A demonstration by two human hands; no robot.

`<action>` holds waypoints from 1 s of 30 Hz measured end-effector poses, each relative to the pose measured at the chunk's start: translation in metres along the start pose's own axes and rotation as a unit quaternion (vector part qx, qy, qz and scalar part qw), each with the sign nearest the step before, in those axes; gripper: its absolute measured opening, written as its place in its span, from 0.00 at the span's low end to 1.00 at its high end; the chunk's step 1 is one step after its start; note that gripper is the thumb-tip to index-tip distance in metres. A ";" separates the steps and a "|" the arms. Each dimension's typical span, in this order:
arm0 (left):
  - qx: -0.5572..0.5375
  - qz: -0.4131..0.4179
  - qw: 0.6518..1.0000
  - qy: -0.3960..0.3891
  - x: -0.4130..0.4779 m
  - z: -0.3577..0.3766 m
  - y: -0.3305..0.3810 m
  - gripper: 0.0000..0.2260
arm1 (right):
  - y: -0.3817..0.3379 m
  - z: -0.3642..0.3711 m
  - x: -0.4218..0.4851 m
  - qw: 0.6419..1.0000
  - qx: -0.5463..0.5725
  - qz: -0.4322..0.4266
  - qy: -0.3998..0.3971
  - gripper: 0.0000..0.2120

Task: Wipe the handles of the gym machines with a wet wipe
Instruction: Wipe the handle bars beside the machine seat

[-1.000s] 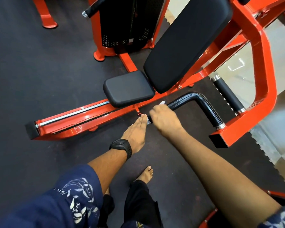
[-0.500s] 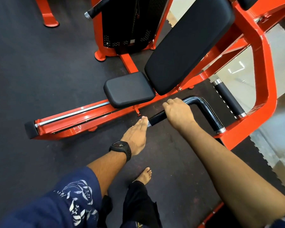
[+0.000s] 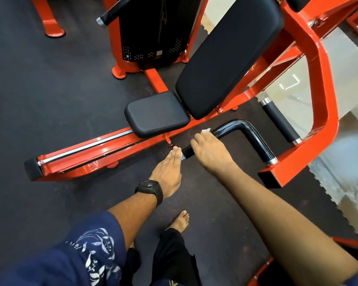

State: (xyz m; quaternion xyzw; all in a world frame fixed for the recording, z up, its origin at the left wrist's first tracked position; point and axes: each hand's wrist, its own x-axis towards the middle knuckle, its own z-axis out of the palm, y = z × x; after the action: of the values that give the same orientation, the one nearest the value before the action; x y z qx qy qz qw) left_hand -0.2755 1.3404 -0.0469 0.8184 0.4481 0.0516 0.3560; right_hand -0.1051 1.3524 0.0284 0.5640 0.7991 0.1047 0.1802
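Observation:
A glossy black bent handle [image 3: 250,133] sticks out from the orange machine arm [image 3: 310,153] at mid-right. My right hand [image 3: 212,151] is wrapped over its straight near section, and a white wet wipe [image 3: 206,130] peeks out beyond the fingers. My left hand [image 3: 170,172], wearing a black watch, lies flat with straight fingers; its fingertips touch the handle's chrome end cap. A second, foam-covered handle [image 3: 280,121] sits farther right on the same arm.
The black seat pad [image 3: 155,114] and back pad [image 3: 225,58] sit just beyond the handle on the orange frame [image 3: 91,151]. A weight stack housing [image 3: 153,27] stands behind. My bare foot [image 3: 180,221] is on the dark rubber floor. Pale tile floor lies at right.
My right hand slid back along the handle toward its free end, after moving up toward the bend earlier. The wipe's edge now shows past the fingers. The left hand stayed at the end cap.

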 end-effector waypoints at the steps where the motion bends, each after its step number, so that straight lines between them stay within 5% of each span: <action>1: 0.005 0.001 1.000 -0.001 0.001 0.000 -0.001 0.34 | 0.004 -0.006 0.006 1.000 0.012 0.004 -0.014 0.16; 5: 0.017 0.001 1.000 -0.012 0.002 0.000 -0.005 0.34 | 0.023 -0.016 0.023 0.994 -0.024 0.070 -0.082 0.14; 8: 0.003 -0.007 1.000 -0.005 0.002 0.000 -0.002 0.34 | 0.001 -0.014 0.024 0.995 -0.029 -0.003 -0.091 0.14; 10: -0.001 -0.005 1.000 -0.001 0.002 -0.002 -0.002 0.34 | 0.012 -0.011 0.017 1.000 -0.020 -0.006 -0.012 0.15; 13: -0.005 0.005 1.000 -0.007 0.002 -0.004 -0.004 0.33 | 0.055 -0.005 0.003 0.984 0.006 0.138 0.108 0.08; 16: -0.019 0.001 1.000 -0.001 0.001 -0.003 -0.001 0.33 | 0.041 0.005 -0.007 0.965 0.030 0.217 0.144 0.05; 22: -0.024 0.003 1.000 -0.004 0.002 0.000 -0.004 0.34 | -0.034 0.018 -0.006 0.933 0.217 0.232 0.167 0.15; 27: -0.018 0.007 1.000 -0.006 0.000 -0.004 -0.003 0.33 | -0.057 0.005 -0.012 0.797 0.395 0.417 0.189 0.16; 30: -0.012 0.007 1.000 -0.009 0.001 -0.005 -0.003 0.32 | -0.073 0.003 -0.009 0.646 0.504 0.523 0.235 0.12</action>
State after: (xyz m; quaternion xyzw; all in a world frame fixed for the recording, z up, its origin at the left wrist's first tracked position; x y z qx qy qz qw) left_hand -0.2794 1.3445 -0.0457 0.8176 0.4385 0.0516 0.3696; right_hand -0.1638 1.3186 0.0001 0.8484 0.3169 -0.1085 -0.4099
